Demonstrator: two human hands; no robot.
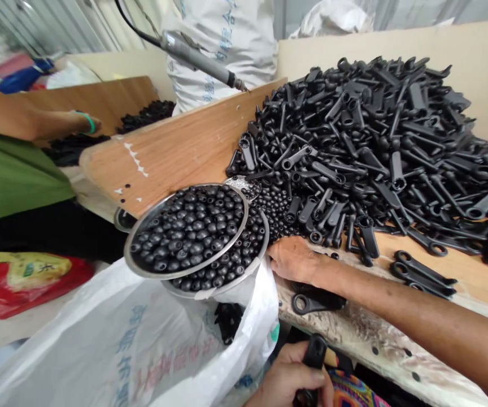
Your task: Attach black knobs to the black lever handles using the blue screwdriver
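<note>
My left hand [290,374], low in the view, is closed around a black plastic crank handle [314,351] that points upward. Out over the table's front edge, my right hand [293,259] is bent down with its fingers curled beside the small black pieces [273,212] heaped at the foot of the large pile. Its fingertips are hidden, so what they grip cannot be seen. Just left of it stand two metal bowls, an upper one [247,217] and a lower one [266,240], both holding round black knobs with holes. Under the right wrist lies another black crank handle [318,302].
A high pile of black crank handles [375,130] covers the table's back and right. A wooden divider [176,150] stands at left, under a hanging power screwdriver [201,59]. A white woven sack [112,339] gapes below the bowls. A co-worker's arm [36,116] reaches in beyond the divider.
</note>
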